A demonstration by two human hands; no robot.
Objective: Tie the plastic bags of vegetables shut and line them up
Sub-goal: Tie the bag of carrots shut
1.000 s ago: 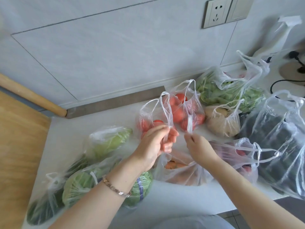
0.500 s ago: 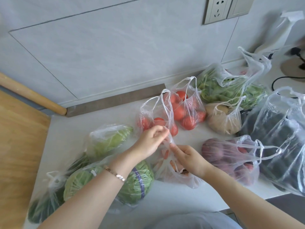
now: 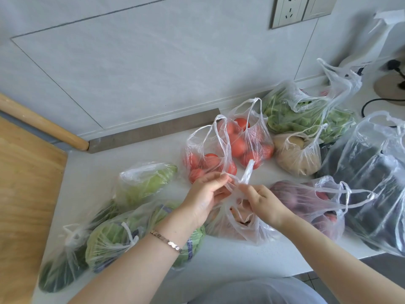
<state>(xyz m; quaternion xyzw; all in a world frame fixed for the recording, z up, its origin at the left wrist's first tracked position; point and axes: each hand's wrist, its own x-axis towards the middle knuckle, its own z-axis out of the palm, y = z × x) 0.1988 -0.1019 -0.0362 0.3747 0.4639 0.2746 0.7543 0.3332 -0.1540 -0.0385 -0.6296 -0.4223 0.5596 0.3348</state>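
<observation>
Head view: near the countertop's front edge, the left hand and right hand each pinch a handle of the plastic bag of orange vegetables. One handle end has just risen upright, so a knot seems to be forming.

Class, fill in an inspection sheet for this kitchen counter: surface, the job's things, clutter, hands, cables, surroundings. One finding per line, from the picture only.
Surface: white countertop, crowded with bags.
Job's things: clear plastic bag of orange vegetables between the hands, mouth open; near bag of red tomatoes and far bag of red tomatoes, handles loose; knotted clear bag of green cabbage at left.
Clutter: round beige disc at far right.
Hands: left hand and right hand each pinch the open bag's handles.
Cables: black cable on the counter at right; black plug.
Surroundings: grey tiled wall; silver wall socket; wooden surface at left.
</observation>
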